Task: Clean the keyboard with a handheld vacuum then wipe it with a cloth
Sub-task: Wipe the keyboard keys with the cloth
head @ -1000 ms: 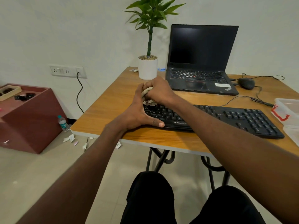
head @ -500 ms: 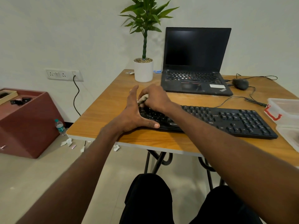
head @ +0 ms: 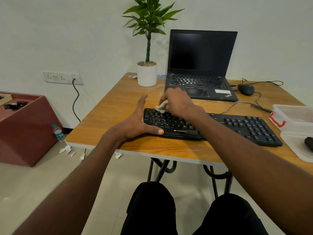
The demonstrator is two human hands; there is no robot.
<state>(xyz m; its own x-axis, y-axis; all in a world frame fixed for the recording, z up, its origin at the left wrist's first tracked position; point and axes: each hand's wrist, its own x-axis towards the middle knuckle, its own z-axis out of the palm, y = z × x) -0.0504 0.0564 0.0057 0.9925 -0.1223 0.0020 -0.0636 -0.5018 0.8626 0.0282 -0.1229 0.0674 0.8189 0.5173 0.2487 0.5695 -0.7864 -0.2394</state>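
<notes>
Wooden surface: my left hand lies open, bracing the keyboard against sliding, while my right hand grips the cloth, wiping its keys.

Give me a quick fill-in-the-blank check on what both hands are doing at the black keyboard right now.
1. The right hand grips a crumpled beige ____ against the top-left keys of the black keyboard.
2. The left hand braces the keyboard's ____ end, thumb along its front edge.
3. Behind the keyboard on the wooden table, the open black laptop has a ____ screen.
4. Left of the laptop stands a green plant in a ____ pot.

Missing words: cloth; left; dark; white
</notes>
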